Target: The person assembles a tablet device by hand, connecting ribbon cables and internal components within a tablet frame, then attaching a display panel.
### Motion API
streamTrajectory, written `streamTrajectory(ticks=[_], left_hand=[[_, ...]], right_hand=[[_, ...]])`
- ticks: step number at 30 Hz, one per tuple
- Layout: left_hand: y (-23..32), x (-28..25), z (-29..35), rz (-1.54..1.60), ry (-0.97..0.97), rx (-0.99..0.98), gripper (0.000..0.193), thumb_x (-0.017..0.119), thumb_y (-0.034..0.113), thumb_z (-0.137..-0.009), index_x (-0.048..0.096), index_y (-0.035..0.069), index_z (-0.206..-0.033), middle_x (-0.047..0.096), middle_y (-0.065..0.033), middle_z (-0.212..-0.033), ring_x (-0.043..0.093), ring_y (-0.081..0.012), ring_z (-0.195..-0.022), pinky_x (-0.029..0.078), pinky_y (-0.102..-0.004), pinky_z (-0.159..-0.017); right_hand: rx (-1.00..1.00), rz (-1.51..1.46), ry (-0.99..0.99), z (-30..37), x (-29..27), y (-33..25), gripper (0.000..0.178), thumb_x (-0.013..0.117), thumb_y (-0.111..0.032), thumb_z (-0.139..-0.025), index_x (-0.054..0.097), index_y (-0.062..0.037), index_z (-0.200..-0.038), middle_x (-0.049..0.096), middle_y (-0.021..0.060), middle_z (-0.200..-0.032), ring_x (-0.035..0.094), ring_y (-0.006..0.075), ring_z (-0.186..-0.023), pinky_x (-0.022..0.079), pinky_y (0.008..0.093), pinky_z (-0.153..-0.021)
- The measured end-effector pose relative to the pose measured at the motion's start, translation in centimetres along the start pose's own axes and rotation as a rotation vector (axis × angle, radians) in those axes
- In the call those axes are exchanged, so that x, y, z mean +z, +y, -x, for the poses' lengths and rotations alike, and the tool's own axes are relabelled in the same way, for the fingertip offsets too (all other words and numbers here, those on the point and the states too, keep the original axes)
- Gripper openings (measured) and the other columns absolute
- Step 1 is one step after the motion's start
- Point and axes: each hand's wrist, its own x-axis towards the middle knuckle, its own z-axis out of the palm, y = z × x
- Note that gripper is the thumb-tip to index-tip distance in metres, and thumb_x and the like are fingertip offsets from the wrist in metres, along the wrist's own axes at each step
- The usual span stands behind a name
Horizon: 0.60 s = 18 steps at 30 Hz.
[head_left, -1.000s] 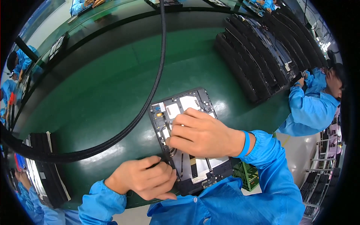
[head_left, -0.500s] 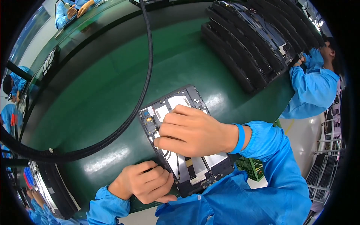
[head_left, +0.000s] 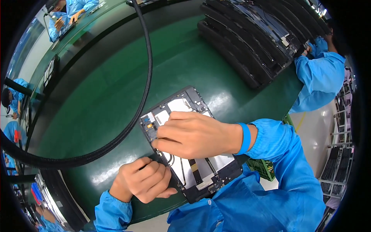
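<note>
An opened tablet (head_left: 184, 176) lies tilted on the green tabletop in front of me, its inner boards, pale metal plates and dark flat cables exposed. Over its middle part is my right hand (head_left: 195, 135), a blue band around the wrist. The fingers are bent and pressed together, their tips hidden against the tablet's left side; anything they pinch is out of sight. My left hand (head_left: 145, 179) is curled closed beside the tablet's lower left edge, knuckles up, and its palm is hidden.
A thick black cable (head_left: 148, 77) arcs above the table left of the tablet. Stacked black tablet-like panels (head_left: 239, 50) stand at the far right, near a co-worker's blue sleeve (head_left: 319, 77). More panels (head_left: 71, 201) stand at the lower left. A green crate (head_left: 264, 168) sits below the table edge.
The whole view has shifted slightly. My right hand has moved a little to the left over the tablet. My left hand has drawn slightly back from the tablet's edge, still curled.
</note>
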Motion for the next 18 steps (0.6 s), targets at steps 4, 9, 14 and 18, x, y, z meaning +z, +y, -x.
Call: streamTrajectory(ticks=[4, 9, 14, 18], left_hand=[[0.14, -0.35, 0.07, -0.016, -0.021, 0.025, 0.04, 0.07, 0.04, -0.102, 0.079, 0.002, -0.092, 0.069, -0.0061, -0.082, 0.066, -0.0209, -0.079, 0.057, -0.0318, -0.074], [0.12, -0.82, 0.23, -0.017, -0.028, 0.05, 0.043, 0.068, 0.04, -0.103, 0.081, 0.0, -0.094, 0.07, -0.0069, -0.082, 0.066, -0.0205, -0.08, 0.057, -0.031, -0.073], [0.16, -0.61, -0.02, -0.017, -0.019, 0.038, 0.043, 0.068, 0.039, -0.103, 0.081, -0.001, -0.095, 0.071, -0.0071, -0.082, 0.066, -0.0201, -0.079, 0.057, -0.0303, -0.073], [0.4, -0.89, 0.12, -0.007, -0.031, 0.026, 0.041, 0.068, 0.039, -0.103, 0.081, 0.0, -0.097, 0.07, -0.0065, -0.082, 0.066, -0.0198, -0.079, 0.057, -0.03, -0.073]], right_hand=[[0.012, -0.035, -0.01, -0.03, -0.09, 0.18, 0.012, 0.072, -0.013, -0.083, 0.061, -0.0072, -0.085, 0.056, 0.0038, -0.084, 0.064, 0.0168, -0.078, 0.05, 0.0319, -0.073], [0.046, -0.085, -0.026, -0.03, -0.15, -0.08, 0.012, 0.073, -0.012, -0.082, 0.063, -0.0059, -0.086, 0.059, 0.005, -0.086, 0.067, 0.0192, -0.079, 0.054, 0.0324, -0.072], [0.06, -0.122, -0.022, 0.15, -0.21, 0.36, 0.013, 0.073, -0.011, -0.081, 0.064, -0.0053, -0.088, 0.06, 0.006, -0.087, 0.068, 0.0211, -0.08, 0.057, 0.0338, -0.072], [0.088, -0.127, -0.048, -0.17, -0.21, 0.19, 0.013, 0.073, -0.011, -0.081, 0.065, -0.0055, -0.09, 0.061, 0.0059, -0.087, 0.068, 0.022, -0.081, 0.059, 0.035, -0.072]])
